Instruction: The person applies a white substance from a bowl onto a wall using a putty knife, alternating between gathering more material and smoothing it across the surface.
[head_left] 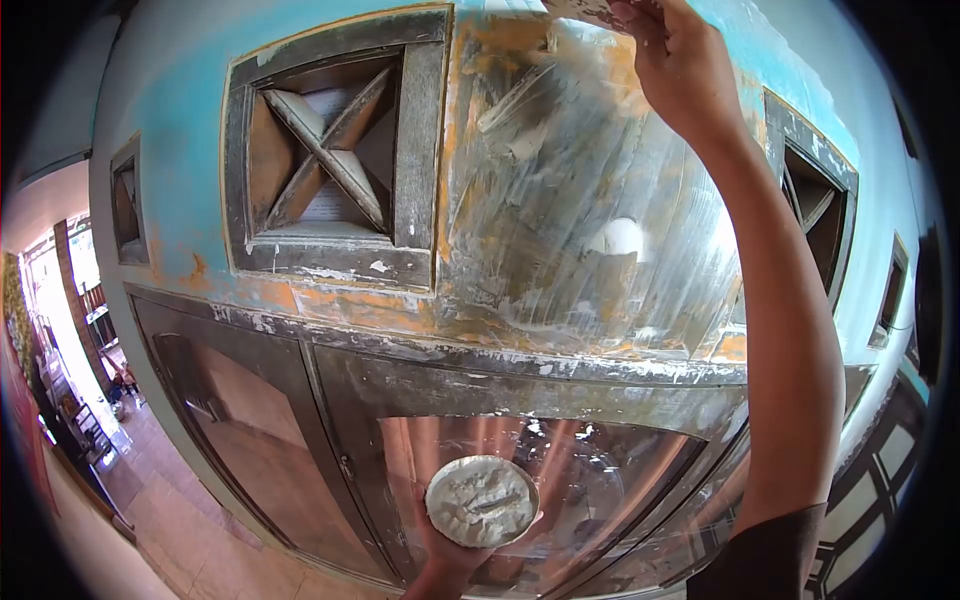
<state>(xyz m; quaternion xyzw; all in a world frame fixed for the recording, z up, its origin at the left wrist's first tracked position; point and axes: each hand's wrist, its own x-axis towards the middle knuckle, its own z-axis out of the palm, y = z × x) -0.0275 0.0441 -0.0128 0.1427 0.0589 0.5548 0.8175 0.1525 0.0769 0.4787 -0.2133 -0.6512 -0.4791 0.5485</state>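
Observation:
My left hand (440, 545) holds up a round, shallow container of thick white putty (482, 500) from below, its fingers around the underside. The putty surface is lumpy, with a groove across its middle. High at the top edge, my right hand (685, 60) is closed around a flat, stained tool (585, 10) that looks like a scraper; the frame cuts off part of it. This hand is close to the upper part of a smeared grey and orange wall patch (560, 200). A white spot (624, 238) shows lower on that patch.
A wooden vent frame with an X-shaped brace (325, 160) is left of the patch, another vent (815, 200) right. Below are worn dark wooden doors (340, 400) with glass and orange curtains behind. A tiled floor (190, 510) leads to a bright doorway at left.

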